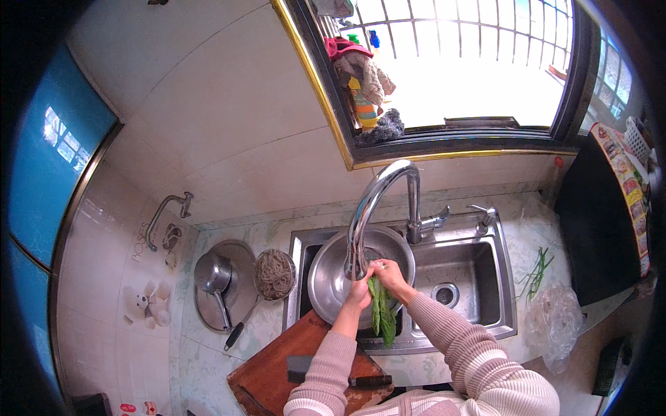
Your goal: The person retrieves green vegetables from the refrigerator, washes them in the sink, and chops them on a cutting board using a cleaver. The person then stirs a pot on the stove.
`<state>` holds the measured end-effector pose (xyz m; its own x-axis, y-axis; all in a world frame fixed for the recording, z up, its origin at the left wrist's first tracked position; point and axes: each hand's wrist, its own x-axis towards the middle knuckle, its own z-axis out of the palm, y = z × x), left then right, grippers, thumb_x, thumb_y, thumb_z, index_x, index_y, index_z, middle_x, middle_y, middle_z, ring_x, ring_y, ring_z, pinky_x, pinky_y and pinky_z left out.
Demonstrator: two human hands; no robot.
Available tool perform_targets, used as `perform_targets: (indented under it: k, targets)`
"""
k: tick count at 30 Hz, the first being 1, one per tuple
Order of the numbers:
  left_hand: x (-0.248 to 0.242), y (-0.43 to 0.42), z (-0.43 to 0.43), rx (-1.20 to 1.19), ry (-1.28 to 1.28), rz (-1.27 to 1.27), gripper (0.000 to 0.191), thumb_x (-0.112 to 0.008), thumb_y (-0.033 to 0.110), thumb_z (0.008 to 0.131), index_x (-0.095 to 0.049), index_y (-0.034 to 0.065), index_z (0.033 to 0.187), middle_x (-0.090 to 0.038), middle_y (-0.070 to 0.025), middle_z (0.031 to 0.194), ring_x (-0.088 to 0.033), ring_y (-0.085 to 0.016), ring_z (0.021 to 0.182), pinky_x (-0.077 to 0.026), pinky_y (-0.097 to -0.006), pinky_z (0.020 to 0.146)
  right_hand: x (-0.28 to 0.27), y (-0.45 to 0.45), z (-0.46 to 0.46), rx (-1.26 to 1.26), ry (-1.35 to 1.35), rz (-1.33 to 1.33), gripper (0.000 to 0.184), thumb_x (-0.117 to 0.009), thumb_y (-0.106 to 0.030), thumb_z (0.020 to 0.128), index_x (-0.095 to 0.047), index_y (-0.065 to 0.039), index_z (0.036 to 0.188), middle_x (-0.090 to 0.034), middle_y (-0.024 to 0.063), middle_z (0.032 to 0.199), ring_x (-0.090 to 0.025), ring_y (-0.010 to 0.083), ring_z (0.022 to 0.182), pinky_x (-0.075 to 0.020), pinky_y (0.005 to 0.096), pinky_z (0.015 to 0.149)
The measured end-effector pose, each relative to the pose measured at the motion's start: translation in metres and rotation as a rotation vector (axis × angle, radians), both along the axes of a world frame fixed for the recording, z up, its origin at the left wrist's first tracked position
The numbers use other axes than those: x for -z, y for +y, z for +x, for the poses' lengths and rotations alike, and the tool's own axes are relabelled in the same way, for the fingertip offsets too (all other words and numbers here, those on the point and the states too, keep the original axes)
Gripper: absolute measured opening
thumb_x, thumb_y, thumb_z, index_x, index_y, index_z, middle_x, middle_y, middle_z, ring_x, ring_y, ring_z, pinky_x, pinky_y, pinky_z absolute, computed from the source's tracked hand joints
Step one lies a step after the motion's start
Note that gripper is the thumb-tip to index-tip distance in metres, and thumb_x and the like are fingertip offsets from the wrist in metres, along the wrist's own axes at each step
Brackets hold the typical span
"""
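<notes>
Both hands meet under the spout of the chrome gooseneck faucet (359, 223), gripping a bunch of leafy greens (382, 312). My left hand (360, 292) holds the stem end from the left side. From the right, my right hand (391, 275) grips the same stems, its fingers close to the left thumb. The leaves hang down towards me over the near rim of a wide stainless steel basin (325, 281). That basin rests over the left bowl of the double sink (507, 312). Whatever lies inside the basin is mostly hidden by the faucet and hands.
A wooden cutting board (276, 359) with a cleaver (369, 381) lies at the near left, partly under my left sleeve. Further left are a bowl of noodle-like strands (274, 275) and a saucepan (212, 273) on a round lid. Scallions (536, 273) and a plastic bag (556, 317) lie right.
</notes>
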<state>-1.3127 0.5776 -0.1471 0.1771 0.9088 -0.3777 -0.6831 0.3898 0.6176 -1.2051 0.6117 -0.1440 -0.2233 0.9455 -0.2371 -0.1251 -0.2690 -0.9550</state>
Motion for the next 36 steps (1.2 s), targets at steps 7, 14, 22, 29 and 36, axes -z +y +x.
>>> perform_targets:
  k: [7, 14, 22, 29, 36]
  targets:
    - [-0.024, -0.007, 0.005, 0.063, -0.076, -0.005, 0.031, -0.042, 0.012, 0.09, -0.045, 0.0029, 0.119, -0.05, -0.0091, 0.118, -0.048, -0.022, 0.109, -0.034, -0.037, 0.097, -0.017, 0.002, 0.011, -0.118, 0.041, -0.043, 0.02, -0.056, -0.02, 0.082, -0.063, -0.001, 0.086, -0.061, 0.0027, 0.074, -0.052, 0.0096, 0.066, -0.0444, 0.0259, 0.063]
    - [0.006, -0.007, -0.012, 0.293, -0.285, 0.037, 0.033, -0.037, 0.012, 0.086, -0.046, 0.0002, 0.115, -0.051, -0.0138, 0.115, -0.049, -0.026, 0.107, -0.035, -0.0395, 0.097, -0.041, 0.011, 0.023, -0.415, -0.017, -0.143, 0.011, -0.058, -0.011, 0.075, -0.061, -0.004, 0.082, -0.059, 0.0, 0.073, -0.054, 0.0075, 0.065, -0.0433, 0.022, 0.059]
    - [0.02, -0.007, -0.022, 0.21, -0.296, 0.005, 0.032, -0.036, 0.016, 0.086, -0.049, 0.0003, 0.111, -0.054, -0.0137, 0.111, -0.051, -0.026, 0.103, -0.037, -0.0395, 0.093, -0.035, 0.003, 0.011, -0.332, 0.131, -0.1, 0.013, -0.058, -0.011, 0.078, -0.061, -0.002, 0.086, -0.06, 0.0023, 0.076, -0.055, 0.0085, 0.068, -0.0445, 0.022, 0.062]
    - [0.001, -0.014, -0.009, 0.068, -0.177, 0.067, 0.034, -0.037, 0.022, 0.088, -0.049, 0.0017, 0.112, -0.055, -0.0106, 0.11, -0.053, -0.021, 0.101, -0.04, -0.0346, 0.089, -0.019, 0.001, 0.006, -0.225, 0.053, -0.032, 0.027, -0.06, -0.016, 0.079, -0.061, 0.001, 0.099, -0.063, 0.0068, 0.083, -0.058, 0.0122, 0.072, -0.0469, 0.0264, 0.066]
    - [-0.024, -0.013, 0.02, -0.109, 0.049, -0.084, 0.032, -0.037, 0.025, 0.09, -0.053, 0.0029, 0.106, -0.059, -0.0073, 0.099, -0.056, -0.017, 0.09, -0.045, -0.0323, 0.079, -0.018, 0.0, -0.001, -0.027, -0.328, 0.058, 0.019, -0.058, -0.017, 0.079, -0.061, 0.0, 0.087, -0.06, 0.0038, 0.07, -0.054, 0.0094, 0.062, -0.0439, 0.0261, 0.056]
